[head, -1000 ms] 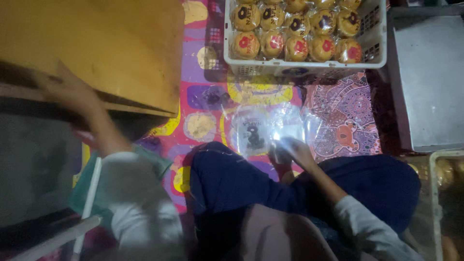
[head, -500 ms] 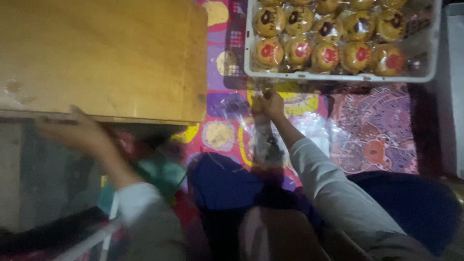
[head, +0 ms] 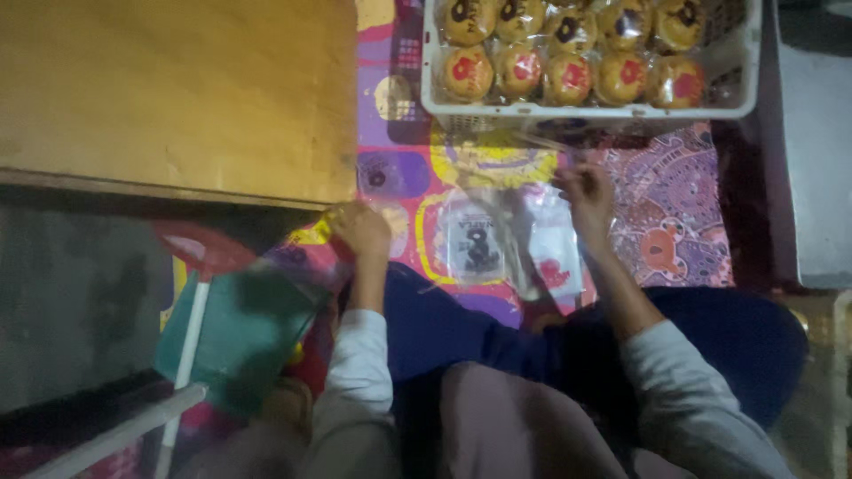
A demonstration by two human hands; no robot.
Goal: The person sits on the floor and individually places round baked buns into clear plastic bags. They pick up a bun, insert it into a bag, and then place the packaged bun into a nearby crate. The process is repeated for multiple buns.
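The clear plastic bags lie on the patterned mat, just below the white crate of wrapped buns. The right hand is nearest, at their upper right edge, fingers curled; its grip cannot be told. The left hand rests further left, seemingly empty.

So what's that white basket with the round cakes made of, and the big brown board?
The white basket looks like moulded plastic: smooth white walls with open lattice slots. The brown board looks like unfinished plywood or wood: matte, with faint grain and a layered edge.
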